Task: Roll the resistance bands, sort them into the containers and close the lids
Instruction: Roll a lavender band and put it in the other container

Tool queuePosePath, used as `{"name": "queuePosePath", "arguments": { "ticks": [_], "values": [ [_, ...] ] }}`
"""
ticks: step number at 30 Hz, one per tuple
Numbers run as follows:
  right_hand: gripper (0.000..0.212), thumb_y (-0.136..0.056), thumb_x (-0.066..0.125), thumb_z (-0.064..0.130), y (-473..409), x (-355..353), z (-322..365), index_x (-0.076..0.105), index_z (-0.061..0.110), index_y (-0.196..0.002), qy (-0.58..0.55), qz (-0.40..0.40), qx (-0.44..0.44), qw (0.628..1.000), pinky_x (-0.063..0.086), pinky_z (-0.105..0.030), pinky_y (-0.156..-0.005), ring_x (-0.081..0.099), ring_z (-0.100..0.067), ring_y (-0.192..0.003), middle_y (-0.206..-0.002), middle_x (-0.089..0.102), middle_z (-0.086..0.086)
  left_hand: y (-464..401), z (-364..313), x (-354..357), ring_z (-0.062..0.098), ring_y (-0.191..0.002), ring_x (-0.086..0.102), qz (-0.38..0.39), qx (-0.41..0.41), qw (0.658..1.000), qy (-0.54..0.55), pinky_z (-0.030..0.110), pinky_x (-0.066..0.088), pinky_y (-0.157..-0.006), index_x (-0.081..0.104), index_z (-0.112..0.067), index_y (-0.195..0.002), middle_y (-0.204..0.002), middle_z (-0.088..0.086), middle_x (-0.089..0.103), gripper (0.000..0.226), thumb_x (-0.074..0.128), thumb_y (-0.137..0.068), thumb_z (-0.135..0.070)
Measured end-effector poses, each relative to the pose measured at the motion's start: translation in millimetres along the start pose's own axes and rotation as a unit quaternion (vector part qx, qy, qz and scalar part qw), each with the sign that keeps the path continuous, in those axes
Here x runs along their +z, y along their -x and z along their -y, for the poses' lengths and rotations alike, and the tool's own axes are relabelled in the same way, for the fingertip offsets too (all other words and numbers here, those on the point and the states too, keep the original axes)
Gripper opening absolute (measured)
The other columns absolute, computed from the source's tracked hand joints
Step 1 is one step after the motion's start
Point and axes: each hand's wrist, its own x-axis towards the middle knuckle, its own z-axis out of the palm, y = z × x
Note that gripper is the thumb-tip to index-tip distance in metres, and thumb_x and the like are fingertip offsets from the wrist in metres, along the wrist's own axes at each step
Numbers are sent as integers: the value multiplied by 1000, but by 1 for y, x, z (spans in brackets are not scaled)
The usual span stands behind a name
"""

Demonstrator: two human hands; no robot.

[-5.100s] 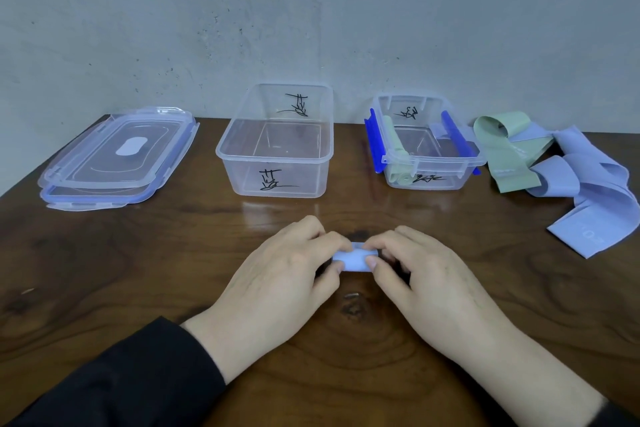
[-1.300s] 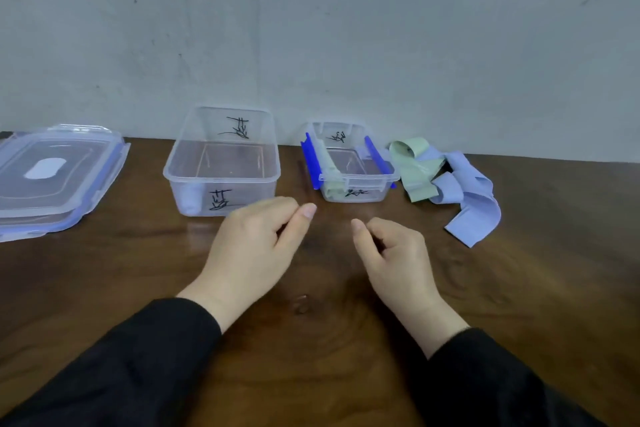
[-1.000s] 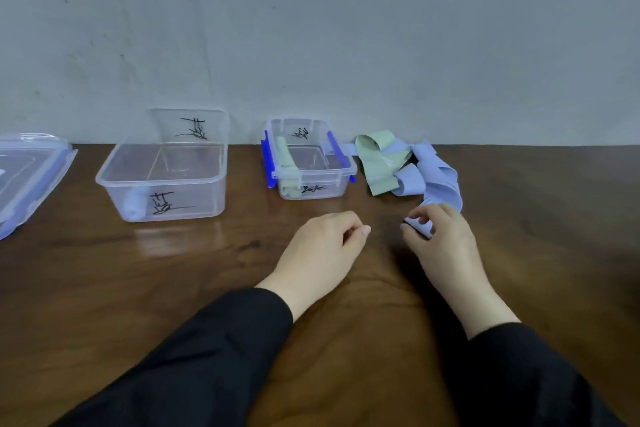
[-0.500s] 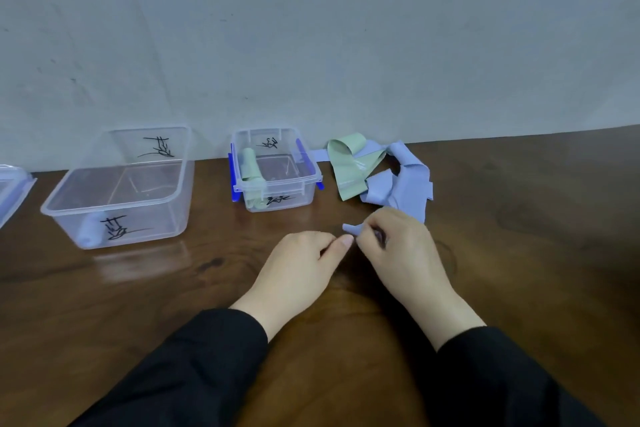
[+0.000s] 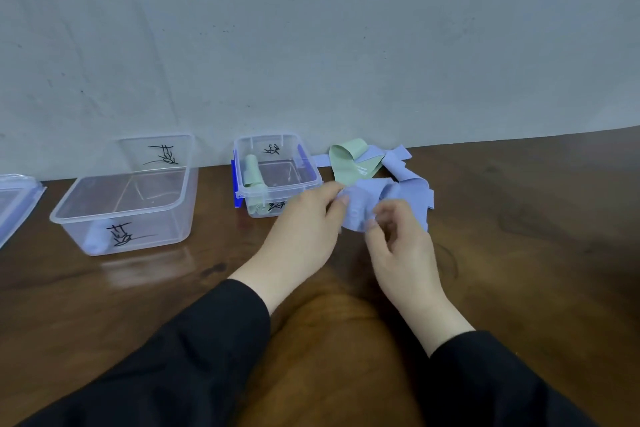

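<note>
Fingers (image 5: pixel 341 199) of the left hand (image 5: pixel 304 232) and of the right hand (image 5: pixel 401 239) are pinched on the near end of the lilac resistance band (image 5: pixel 363 208), which is lifted off the worktop (image 5: pixel 519 253) between them; its remainder trails back beside the green band (image 5: pixel 346 163). The band is judged light, thin, limp and stretchy, likely to slip or spring open. Hold is best taken at the free end, both edges pinched squarely, for an even roll.

Blue band (image 5: pixel 360 211): loose, crumpled, pinched at its near end by both hands, rest trailing back over green band (image 5: pixel 346 163). Large tub (image 5: pixel 124 215): open, blue roll (image 5: pixel 95 236) inside. Small tub (image 5: pixel 277 180): open, green roll (image 5: pixel 252 172) inside. Lids (image 5: pixel 14 201) stacked far left.
</note>
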Motion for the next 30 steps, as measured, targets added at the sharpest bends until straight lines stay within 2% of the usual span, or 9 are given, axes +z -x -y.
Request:
{"name": "queuePosePath", "arguments": {
  "ticks": [3, 5, 11, 15, 18, 21, 23, 25, 30],
  "values": [
    [55, -94, 57, 21, -4, 0, -6, 34, 35, -142, -19, 26, 58, 998, 46, -16, -68, 59, -5, -80, -90, 58, 12, -3, -24, -21, 20, -68, 56, -26, 89, 996, -19, 30, 46, -64, 66, -29, -103, -68, 1, 58, 19, 48, -100, -26],
    [63, -97, 55, 23, -4, 3, -5, 24, 38, -150, -25, 52, 58, 997, 45, -14, -69, 58, -5, -80, -88, 59, 12, -2, -39, -34, 18, -69, 54, -36, 118, 992, 27, 22, 41, -60, 68, -26, -96, -73, 2, 60, 13, 55, -98, -23],
    [42, -91, 67, 36, -6, 10, -1, 54, 35, -131, 19, 64, 20, 998, 42, -21, -64, 48, -8, -68, -70, 46, 6, -3, -55, -69, 25, -75, 56, -76, 150, 983, 74, 31, 46, -62, 69, -25, -91, -80, -4, 66, 10, 61, -95, -21],
    [48, -82, 75, 39, -10, 15, 19, 54, 28, -124, 28, 17, -24, 999, 46, -23, -88, 50, -5, -106, -110, 53, 15, -4, -59, -93, 26, -79, 58, -110, 159, 979, 70, 36, 48, -68, 72, -23, -92, -82, -5, 68, 8, 63, -94, -23],
    [38, -85, 71, 41, -10, 26, 41, 55, 31, -119, -108, 186, 43, 976, 51, -33, -95, 59, -12, -111, -117, 63, 11, -3, -62, -113, 24, -77, 59, -130, 172, 975, 59, 39, 49, -69, 72, -22, -91, -82, -2, 69, 8, 65, -92, -23],
    [35, -91, 63, 40, -10, 45, 60, 64, 6, -97, -139, 242, 65, 958, 50, -37, -73, 61, -20, -76, -93, 65, -20, -2, -60, -136, 19, -74, 58, -145, 170, 974, 18, 32, 47, -65, 72, -23, -87, -81, -2, 69, 8, 66, -91, -23],
    [31, -94, 62, 35, -9, 53, 77, 66, 4, -95, -172, 255, 71, 949, 47, -31, -70, 60, -12, -73, -82, 67, -8, -2, -58, -154, 5, -69, 55, -156, 169, 973, -10, 24, 43, -64, 72, -23, -88, -79, -6, 69, 8, 65, -91, -23],
    [19, -97, 62, 31, -6, 60, 93, 71, 18, -107, -237, 306, 82, 918, 54, -28, -84, 71, -7, -92, -99, 75, 10, -3, -56, -176, -1, -65, 51, -185, 161, 968, -51, 16, 38, -60, 72, -20, -88, -76, -9, 66, 8, 65, -90, -25],
    [19, -96, 64, 28, 7, 71, 118, 72, 21, -111, -229, 406, 109, 878, 55, -44, -95, 72, -15, -101, -108, 75, 7, -15, -29, -217, 1, -61, 47, -189, 88, 962, -175, 13, 34, -53, 68, -20, -84, -76, -9, 63, 7, 65, -88, -25]
  ]
}}
